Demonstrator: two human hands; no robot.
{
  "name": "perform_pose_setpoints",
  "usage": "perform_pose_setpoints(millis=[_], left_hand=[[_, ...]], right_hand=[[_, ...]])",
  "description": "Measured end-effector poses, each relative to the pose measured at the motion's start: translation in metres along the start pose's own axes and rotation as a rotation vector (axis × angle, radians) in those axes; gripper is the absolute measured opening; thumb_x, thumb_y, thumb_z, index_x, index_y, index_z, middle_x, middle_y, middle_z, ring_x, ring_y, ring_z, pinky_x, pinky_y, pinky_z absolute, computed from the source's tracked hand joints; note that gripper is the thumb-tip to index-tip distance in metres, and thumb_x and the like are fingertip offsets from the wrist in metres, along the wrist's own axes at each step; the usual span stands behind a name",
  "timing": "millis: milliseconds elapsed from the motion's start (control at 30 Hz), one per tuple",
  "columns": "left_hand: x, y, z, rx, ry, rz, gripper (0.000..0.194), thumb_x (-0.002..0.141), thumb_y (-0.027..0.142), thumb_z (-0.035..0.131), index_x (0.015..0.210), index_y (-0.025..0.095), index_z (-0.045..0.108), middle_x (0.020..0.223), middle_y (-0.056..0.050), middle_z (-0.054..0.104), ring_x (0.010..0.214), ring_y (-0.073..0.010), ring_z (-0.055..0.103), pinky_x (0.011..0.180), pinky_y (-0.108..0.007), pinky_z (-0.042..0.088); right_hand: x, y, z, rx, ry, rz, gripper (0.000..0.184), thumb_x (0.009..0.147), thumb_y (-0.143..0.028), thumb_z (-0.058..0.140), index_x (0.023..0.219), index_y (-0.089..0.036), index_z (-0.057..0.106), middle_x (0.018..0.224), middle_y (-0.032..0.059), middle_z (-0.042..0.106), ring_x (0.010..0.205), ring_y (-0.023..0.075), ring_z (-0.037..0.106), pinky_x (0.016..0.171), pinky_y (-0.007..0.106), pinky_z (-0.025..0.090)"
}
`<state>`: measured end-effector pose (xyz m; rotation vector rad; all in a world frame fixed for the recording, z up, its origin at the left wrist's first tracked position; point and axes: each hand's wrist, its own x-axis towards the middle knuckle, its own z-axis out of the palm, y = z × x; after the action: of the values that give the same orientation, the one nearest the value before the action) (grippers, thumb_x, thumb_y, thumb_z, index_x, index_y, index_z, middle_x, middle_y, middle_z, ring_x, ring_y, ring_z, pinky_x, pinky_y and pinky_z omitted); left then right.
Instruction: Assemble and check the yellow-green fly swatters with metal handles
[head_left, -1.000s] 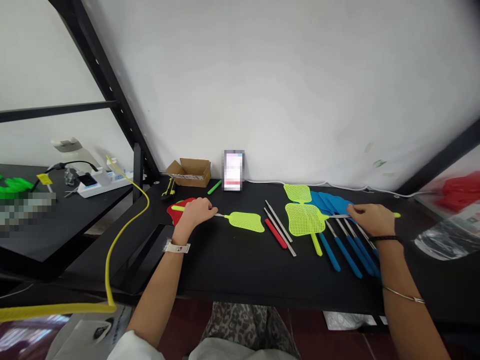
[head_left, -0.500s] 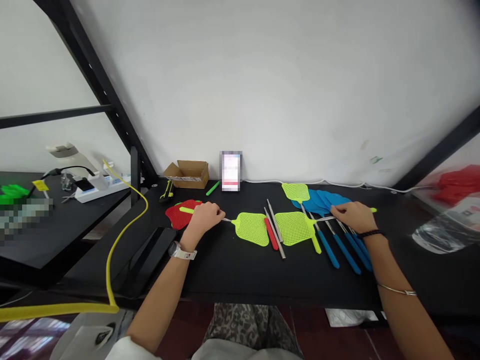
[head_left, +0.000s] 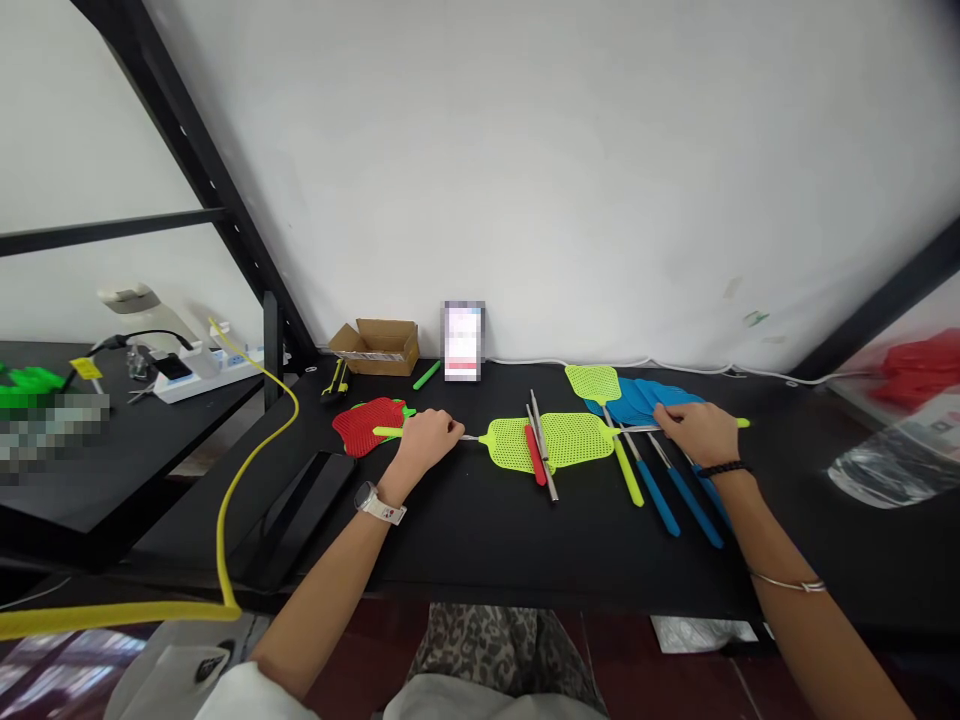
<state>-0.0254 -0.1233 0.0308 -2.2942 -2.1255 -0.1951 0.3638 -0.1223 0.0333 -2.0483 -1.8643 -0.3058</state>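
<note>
My left hand (head_left: 429, 438) is closed round the handle of a yellow-green fly swatter (head_left: 508, 444) whose head points right. My right hand (head_left: 694, 430) is closed round the handle of a second yellow-green swatter (head_left: 576, 438) whose head points left. The two heads meet near the middle of the black table (head_left: 480, 530). Between them lie a red-handled rod (head_left: 535, 455) and loose metal rods (head_left: 544, 455). Blue swatters (head_left: 637, 400) with blue handles (head_left: 664, 498) fan out under my right hand. A third yellow-green swatter (head_left: 594, 383) lies behind them. Red swatter heads (head_left: 364, 425) lie left of my left hand.
A small open cardboard box (head_left: 379, 346), a green stick (head_left: 428, 375) and an upright phone (head_left: 464, 340) stand by the wall. A yellow cable (head_left: 247, 470) drapes over the table's left edge. A power strip (head_left: 202, 368) sits on the left bench. A plastic bag (head_left: 892, 465) lies at the right.
Both hands have slid inward along the table, each with its swatter. The two yellow-green heads, apart a second ago, now touch at the rods in the middle.
</note>
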Motion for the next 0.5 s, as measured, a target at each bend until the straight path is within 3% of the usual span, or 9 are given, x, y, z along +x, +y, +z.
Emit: perform_pose_setpoints(millis=[267,500], left_hand=[[0.0002,0.0081,0.0112,-0.047,0.020,-0.014,0.037,0.079,0.033,0.036,0.068,0.016,0.066,0.072,-0.010,0.065,0.071,-0.0235,0.061,0.060,-0.029,0.039],[-0.0003,0.0102,0.0113,-0.054,0.042,-0.024,0.036,0.079,0.032,0.036,0.065,0.015,0.065,0.070,-0.009,0.064,0.069,-0.0223,0.061,0.056,-0.027,0.036]], right_hand=[[-0.0011,0.0009,0.0088,0.034,0.145,-0.130,0.049,0.081,-0.043,0.038,0.041,-0.015,0.047,0.043,0.0051,0.045,0.042,0.0118,0.034,0.044,0.025,0.016],[-0.0006,0.0041,0.0065,0.072,0.142,-0.173,0.049,0.080,-0.042,0.039,0.040,-0.015,0.043,0.042,0.0046,0.043,0.042,0.0112,0.034,0.045,0.025,0.016]])
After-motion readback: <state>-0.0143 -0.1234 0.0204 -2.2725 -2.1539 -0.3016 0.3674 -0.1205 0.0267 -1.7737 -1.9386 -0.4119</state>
